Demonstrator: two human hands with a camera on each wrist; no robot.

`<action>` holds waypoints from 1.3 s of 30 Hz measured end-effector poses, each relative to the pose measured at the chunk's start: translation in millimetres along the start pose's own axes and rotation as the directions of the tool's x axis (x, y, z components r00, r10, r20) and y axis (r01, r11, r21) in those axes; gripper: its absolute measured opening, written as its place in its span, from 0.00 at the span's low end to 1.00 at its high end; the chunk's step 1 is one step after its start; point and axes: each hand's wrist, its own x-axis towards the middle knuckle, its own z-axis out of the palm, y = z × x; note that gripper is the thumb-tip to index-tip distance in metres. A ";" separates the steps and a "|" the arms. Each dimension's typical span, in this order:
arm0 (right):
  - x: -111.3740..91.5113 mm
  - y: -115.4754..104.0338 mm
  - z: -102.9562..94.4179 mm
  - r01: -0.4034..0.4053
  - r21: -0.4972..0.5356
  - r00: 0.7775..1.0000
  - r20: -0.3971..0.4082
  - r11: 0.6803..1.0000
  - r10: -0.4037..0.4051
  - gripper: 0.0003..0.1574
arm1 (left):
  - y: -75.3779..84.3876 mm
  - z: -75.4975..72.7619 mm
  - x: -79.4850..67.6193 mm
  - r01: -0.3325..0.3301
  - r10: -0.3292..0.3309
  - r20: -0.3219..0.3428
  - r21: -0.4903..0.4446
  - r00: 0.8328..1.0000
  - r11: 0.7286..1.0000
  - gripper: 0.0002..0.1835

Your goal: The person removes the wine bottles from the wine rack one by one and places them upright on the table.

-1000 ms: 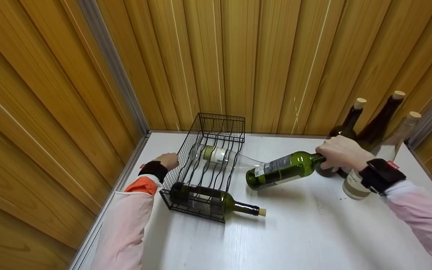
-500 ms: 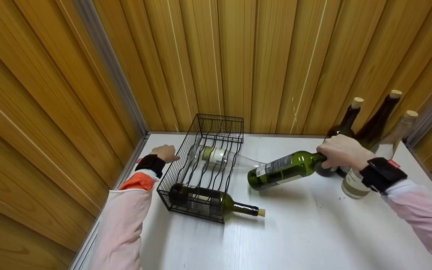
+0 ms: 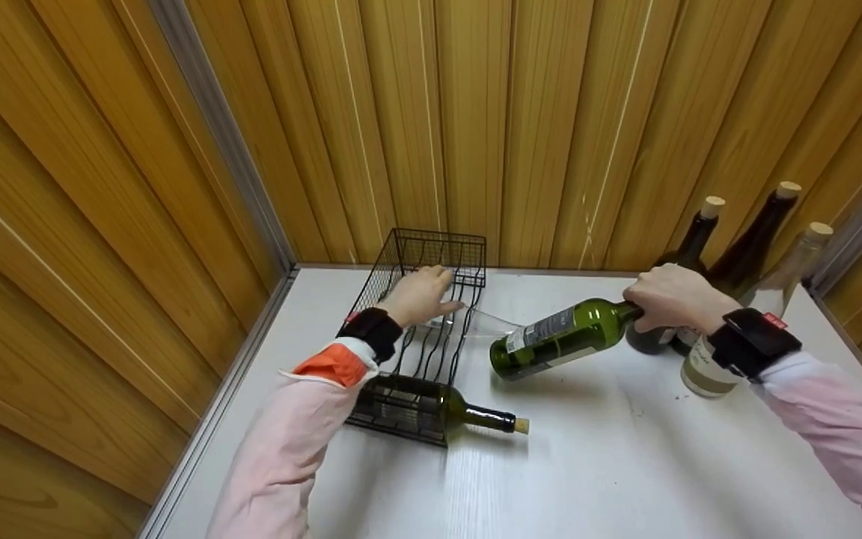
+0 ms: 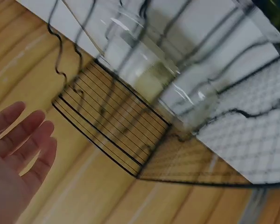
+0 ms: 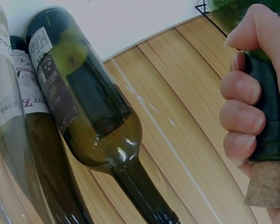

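My right hand (image 3: 676, 298) grips a green wine bottle (image 3: 562, 338) by its neck; the bottle is tilted, base toward the rack. In the right wrist view, fingers curl round the neck just below the cork (image 5: 268, 184). My left hand (image 3: 420, 293) is over the black wire rack (image 3: 442, 233), above a clear bottle (image 3: 487, 323) that lies in it, mostly hidden by the hand. The left wrist view shows the left fingers (image 4: 39, 156) loosely extended, holding nothing. A dark green corked bottle (image 3: 408, 400) lies in the near end of the rack, its neck pointing right.
Three corked bottles stand at the right: a dark one (image 3: 693, 243), a tall brown one (image 3: 756, 232) and a clear one (image 3: 708, 370). The white table (image 3: 588, 464) meets wood-panelled walls (image 3: 551, 135) at the back and left.
My left hand has left the rack's left side and moved right, over the clear lying bottle. The right hand still holds the green bottle in nearly the same place.
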 end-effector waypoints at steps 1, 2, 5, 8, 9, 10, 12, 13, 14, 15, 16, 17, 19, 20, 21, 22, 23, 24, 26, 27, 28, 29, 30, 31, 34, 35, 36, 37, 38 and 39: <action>0.7 -0.1 -0.6 -0.001 -0.007 1.000 -0.004 1.000 0.001 0.17 | 11.5 1.2 4.1 -0.026 0.027 0.008 -0.025 1.000 0.999 0.26; 1.6 -0.1 -1.0 -0.001 -0.016 1.000 -0.009 1.000 0.001 0.17 | 22.4 2.8 8.3 -0.049 0.050 0.015 -0.049 0.999 0.998 0.26; 2.8 -0.2 -2.6 -0.007 -0.032 1.000 -0.014 0.999 0.007 0.18 | 53.0 8.4 20.5 -0.091 0.094 0.020 -0.141 0.995 0.986 0.27; 3.4 -0.6 -3.7 -0.010 -0.029 1.000 -0.016 1.000 0.009 0.18 | 78.4 17.8 31.3 -0.082 0.091 0.033 -0.212 0.995 0.974 0.33; 3.4 -0.7 -3.7 -0.008 -0.025 1.000 -0.016 1.000 0.008 0.18 | 85.6 21.8 34.4 -0.071 0.081 0.038 -0.227 0.996 0.971 0.35; 3.4 -0.9 -3.5 -0.009 -0.024 1.000 -0.017 1.000 0.008 0.17 | 91.7 25.8 37.1 -0.058 0.071 0.045 -0.235 0.996 0.970 0.37; 2.9 -1.2 -3.0 -0.004 -0.023 1.000 -0.023 1.000 0.003 0.18 | 102.7 33.4 41.9 -0.040 0.057 0.059 -0.252 0.997 0.967 0.41; 2.5 -1.2 -2.7 0.000 -0.024 1.000 -0.028 1.000 -0.001 0.18 | 107.4 36.5 43.6 -0.031 0.050 0.065 -0.258 0.997 0.966 0.42; 2.1 -1.2 -2.4 0.003 -0.025 0.999 -0.032 1.000 -0.004 0.18 | 111.8 39.8 45.4 -0.025 0.044 0.065 -0.264 0.997 0.964 0.43; 1.5 -1.1 -2.1 0.003 -0.026 0.999 -0.033 1.000 -0.004 0.18 | 115.7 42.4 46.9 -0.024 0.042 0.061 -0.270 0.997 0.963 0.44; 1.0 -0.9 -2.0 0.002 -0.032 0.999 -0.037 1.000 -0.003 0.19 | 119.3 44.5 48.1 -0.027 0.044 0.055 -0.277 0.998 0.961 0.45; 0.9 -1.0 -2.3 0.002 -0.033 0.999 -0.039 0.999 -0.004 0.19 | 122.5 46.8 49.3 -0.031 0.047 0.051 -0.282 0.998 0.959 0.45; 1.2 -1.1 -3.3 0.001 -0.038 0.999 -0.039 0.999 -0.003 0.19 | 127.7 51.3 51.1 -0.023 0.038 0.043 -0.294 0.998 0.956 0.47; 1.6 -1.2 -4.0 0.001 -0.041 0.999 -0.037 0.999 -0.002 0.19 | 129.7 53.3 51.9 -0.016 0.030 0.041 -0.301 0.999 0.953 0.48; 2.1 -1.4 -5.0 0.001 -0.045 0.999 -0.033 0.999 -0.003 0.19 | 131.4 55.0 52.5 -0.005 0.020 0.044 -0.308 0.999 0.952 0.49; 2.8 -1.8 -6.2 0.004 -0.049 0.999 -0.031 0.999 -0.006 0.18 | 132.6 56.8 53.1 0.010 0.007 0.052 -0.315 0.999 0.949 0.50; 3.7 -2.3 -7.3 0.004 -0.049 1.000 -0.027 0.999 -0.006 0.18 | 133.3 58.6 53.8 0.024 -0.005 0.060 -0.323 0.998 0.946 0.51; 4.5 -2.5 -8.0 0.006 -0.053 1.000 -0.025 0.999 -0.007 0.18 | 133.7 60.2 54.2 0.035 -0.015 0.063 -0.332 0.998 0.943 0.52; 6.5 -3.2 -9.4 0.007 -0.055 1.000 -0.021 0.998 -0.008 0.18 | 133.4 62.8 55.2 0.051 -0.030 0.067 -0.346 0.997 0.937 0.53; 7.2 -3.6 -9.8 0.005 -0.057 1.000 -0.019 0.998 -0.006 0.18 | 133.1 64.2 55.7 0.057 -0.035 0.068 -0.354 0.997 0.933 0.54; 7.8 -3.8 -9.7 0.003 -0.058 1.000 -0.017 0.998 -0.004 0.18 | 132.8 65.4 56.1 0.062 -0.039 0.069 -0.365 0.997 0.929 0.54; 8.2 -4.1 -9.5 -0.001 -0.057 1.000 -0.012 0.998 0.001 0.18 | 132.6 66.6 56.4 0.065 -0.042 0.068 -0.377 0.997 0.924 0.53; 8.3 -4.3 -9.1 -0.003 -0.055 1.000 -0.010 0.998 0.002 0.18 | 132.4 67.5 56.7 0.068 -0.045 0.068 -0.392 0.997 0.917 0.53; 8.4 -4.5 -8.9 -0.005 -0.055 1.000 -0.005 0.998 0.005 0.17 | 132.3 68.2 57.0 0.074 -0.049 0.070 -0.409 0.996 0.910 0.53; 8.2 -5.6 -8.7 -0.018 -0.043 1.000 0.015 0.999 0.019 0.16 | 131.7 70.0 57.6 0.082 -0.052 0.077 -0.459 0.996 0.885 0.52; 8.3 -6.1 -9.0 -0.023 -0.036 0.999 0.023 0.999 0.024 0.16 | 131.4 70.5 57.6 0.081 -0.050 0.077 -0.474 0.996 0.877 0.52; 8.5 -6.5 -9.4 -0.027 -0.033 0.999 0.027 0.999 0.028 0.15 | 131.0 71.0 57.6 0.075 -0.045 0.075 -0.483 0.996 0.872 0.52; 8.8 -7.1 -10.0 -0.033 -0.030 0.999 0.032 0.999 0.034 0.15 | 130.6 71.5 57.5 0.070 -0.040 0.072 -0.490 0.997 0.869 0.52; 9.2 -7.7 -10.7 -0.037 -0.027 0.999 0.034 0.999 0.038 0.15 | 130.2 72.0 57.3 0.064 -0.034 0.069 -0.495 0.997 0.866 0.51; 9.7 -8.3 -11.4 -0.039 -0.027 0.999 0.034 0.999 0.040 0.15 | 129.8 72.5 57.1 0.059 -0.029 0.067 -0.502 0.997 0.863 0.51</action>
